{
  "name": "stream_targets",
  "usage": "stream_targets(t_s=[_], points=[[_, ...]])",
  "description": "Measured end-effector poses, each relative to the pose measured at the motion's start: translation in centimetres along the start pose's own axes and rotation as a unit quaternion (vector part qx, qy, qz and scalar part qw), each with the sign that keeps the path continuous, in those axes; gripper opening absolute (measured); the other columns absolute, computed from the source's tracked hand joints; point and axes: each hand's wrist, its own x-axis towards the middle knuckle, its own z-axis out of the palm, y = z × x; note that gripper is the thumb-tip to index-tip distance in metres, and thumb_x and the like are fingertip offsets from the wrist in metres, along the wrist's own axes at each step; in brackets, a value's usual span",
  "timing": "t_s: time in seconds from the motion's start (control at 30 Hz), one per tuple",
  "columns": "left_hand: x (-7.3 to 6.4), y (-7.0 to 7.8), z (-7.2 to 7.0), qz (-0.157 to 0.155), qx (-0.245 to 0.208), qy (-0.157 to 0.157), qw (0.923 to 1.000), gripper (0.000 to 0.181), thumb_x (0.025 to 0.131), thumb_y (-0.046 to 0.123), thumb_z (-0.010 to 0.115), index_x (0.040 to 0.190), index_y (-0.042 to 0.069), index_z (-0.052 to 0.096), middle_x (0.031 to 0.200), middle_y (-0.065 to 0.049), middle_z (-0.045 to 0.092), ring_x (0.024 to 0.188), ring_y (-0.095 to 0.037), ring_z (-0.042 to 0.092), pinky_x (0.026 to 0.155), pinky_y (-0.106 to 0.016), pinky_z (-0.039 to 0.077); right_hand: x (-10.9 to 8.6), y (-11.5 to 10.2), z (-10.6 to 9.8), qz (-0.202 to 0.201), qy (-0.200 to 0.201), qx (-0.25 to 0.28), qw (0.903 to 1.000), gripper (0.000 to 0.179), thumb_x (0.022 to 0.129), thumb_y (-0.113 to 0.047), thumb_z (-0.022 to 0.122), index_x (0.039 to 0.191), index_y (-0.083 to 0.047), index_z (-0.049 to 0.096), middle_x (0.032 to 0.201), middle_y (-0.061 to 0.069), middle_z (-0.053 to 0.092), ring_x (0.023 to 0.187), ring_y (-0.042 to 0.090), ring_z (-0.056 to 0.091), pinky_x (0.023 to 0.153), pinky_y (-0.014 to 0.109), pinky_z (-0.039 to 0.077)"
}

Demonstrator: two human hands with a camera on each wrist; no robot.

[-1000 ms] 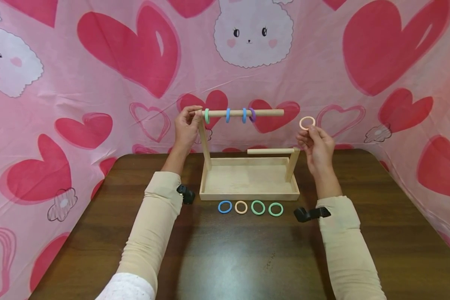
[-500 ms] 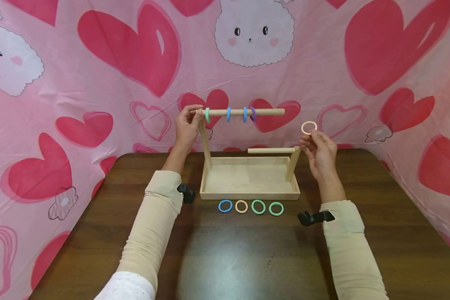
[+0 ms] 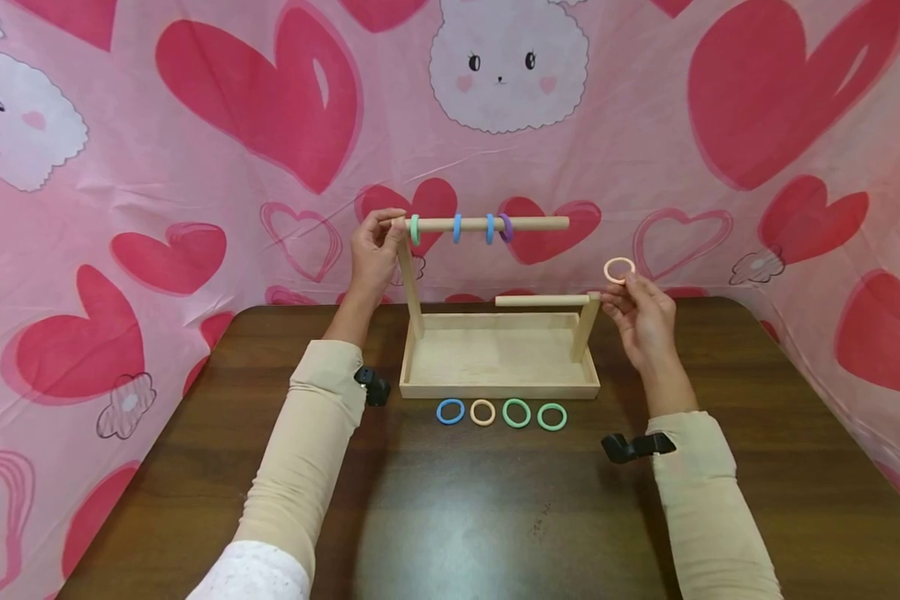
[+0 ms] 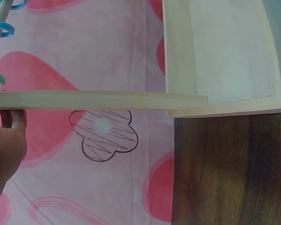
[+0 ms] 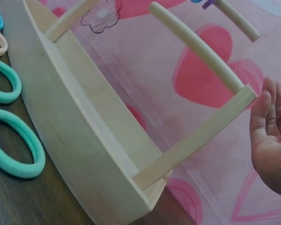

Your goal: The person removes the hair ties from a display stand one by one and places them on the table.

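Observation:
My left hand (image 3: 375,257) grips the top of the left post (image 3: 412,287) of a wooden stand, its fingers partly behind the post in the left wrist view. From that post runs the upper rod (image 3: 537,224), carrying a green ring (image 3: 415,230), two blue rings (image 3: 457,229) and a purple ring (image 3: 509,227). With thumb and fingers, my right hand (image 3: 651,323) pinches a peach ring (image 3: 619,258), held up just right of the short right post (image 3: 586,329) and below the upper rod's free end. The right wrist view shows this hand (image 5: 274,145) but barely the ring.
A lower rod (image 3: 540,301), bare of rings, points left from the right post. Before the stand's tray (image 3: 498,391) lie a blue ring (image 3: 438,414), another peach ring (image 3: 472,414) and two green rings (image 3: 506,414) on the dark wooden table (image 3: 457,517). Heart-patterned cloth (image 3: 390,142) hangs behind.
My right hand has moved down and slightly right with the peach ring. The left hand keeps its place on the post, and the rings on the upper rod have not moved.

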Motion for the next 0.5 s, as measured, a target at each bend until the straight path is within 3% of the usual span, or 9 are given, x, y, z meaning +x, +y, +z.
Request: stream_targets(t_s=[0.5], points=[[0.0,-0.1,-0.1,-0.003,-0.001,0.001,1.0000,0.024,0.099,0.000,0.060,0.117,-0.015,0.060,0.080,0.020,0.063,0.080,0.002,0.059,0.077,-0.016,0.050,-1.1,0.4,-1.5,0.031,-0.042,-0.002,0.9986,0.026,0.105,-0.011,0.051,0.089,-0.003,0.069,0.077,0.008,0.076,0.069,0.015,0.073,0.068,0.023,0.059]])
